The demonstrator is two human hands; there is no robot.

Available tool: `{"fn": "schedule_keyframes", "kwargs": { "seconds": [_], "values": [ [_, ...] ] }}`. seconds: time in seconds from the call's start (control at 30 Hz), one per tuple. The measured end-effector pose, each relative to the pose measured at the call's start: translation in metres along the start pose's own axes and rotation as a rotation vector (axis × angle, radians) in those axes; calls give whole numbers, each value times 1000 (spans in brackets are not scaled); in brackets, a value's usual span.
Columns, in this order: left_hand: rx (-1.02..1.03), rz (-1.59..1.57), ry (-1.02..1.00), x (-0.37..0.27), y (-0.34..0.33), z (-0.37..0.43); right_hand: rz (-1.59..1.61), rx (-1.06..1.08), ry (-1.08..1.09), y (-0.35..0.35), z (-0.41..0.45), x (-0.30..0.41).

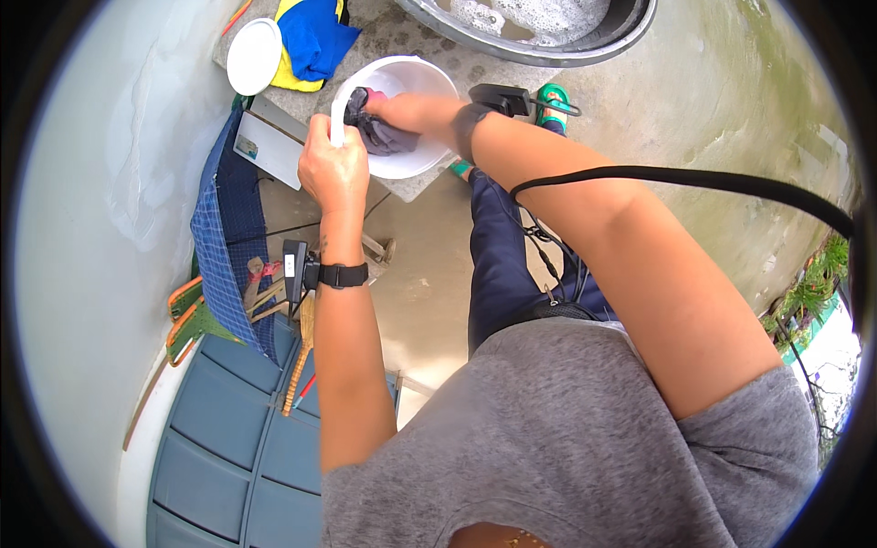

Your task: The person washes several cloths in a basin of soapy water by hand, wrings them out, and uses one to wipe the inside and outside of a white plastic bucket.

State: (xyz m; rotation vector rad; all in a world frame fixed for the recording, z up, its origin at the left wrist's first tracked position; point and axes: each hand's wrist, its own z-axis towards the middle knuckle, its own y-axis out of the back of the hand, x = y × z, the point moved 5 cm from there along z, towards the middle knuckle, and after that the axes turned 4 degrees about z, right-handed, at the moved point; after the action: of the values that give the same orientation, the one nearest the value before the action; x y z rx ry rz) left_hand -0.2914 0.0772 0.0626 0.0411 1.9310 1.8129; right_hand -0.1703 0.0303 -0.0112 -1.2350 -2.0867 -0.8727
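Observation:
A white plastic bucket (433, 77) rests on a concrete slab, tipped so that its inside faces me. My left hand (334, 163) grips its rim on the left side, fingers hidden behind the wall. Inside the bucket, my right hand (389, 113) holds a wet-looking dark grey cloth (387, 139). The cloth is bunched against the inner left wall and hangs below the hand. Something pink shows at the right fingers; I cannot tell what it is. Each wrist wears a black strap with a small device.
A dark basin (473, 42) of sudsy water stands beyond the bucket. Blue and yellow cloths (315, 44) and a white lid (254, 57) lie at the upper left. A blue checked cloth or umbrella (229, 226), a broom (301, 356) and sticks are beside the wall. A black cable crosses my right arm.

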Motion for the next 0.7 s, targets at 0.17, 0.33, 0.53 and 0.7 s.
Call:
{"fn": "schedule_keyframes", "kwargs": {
  "seconds": [0.17, 0.33, 0.53, 0.7],
  "values": [
    [8, -37, 13, 2, -4, -6, -267, -692, 489, -4, -23, 20],
    [-29, -63, 5, 6, -8, -2, -504, -600, 193, -32, -7, -2],
    [-112, -105, 5, 6, -4, 1, 48, -117, -12, -30, 28, -5],
    [-58, -10, 25, 3, -3, 3, 485, -37, -144, -30, 28, -19]
  ]
}}
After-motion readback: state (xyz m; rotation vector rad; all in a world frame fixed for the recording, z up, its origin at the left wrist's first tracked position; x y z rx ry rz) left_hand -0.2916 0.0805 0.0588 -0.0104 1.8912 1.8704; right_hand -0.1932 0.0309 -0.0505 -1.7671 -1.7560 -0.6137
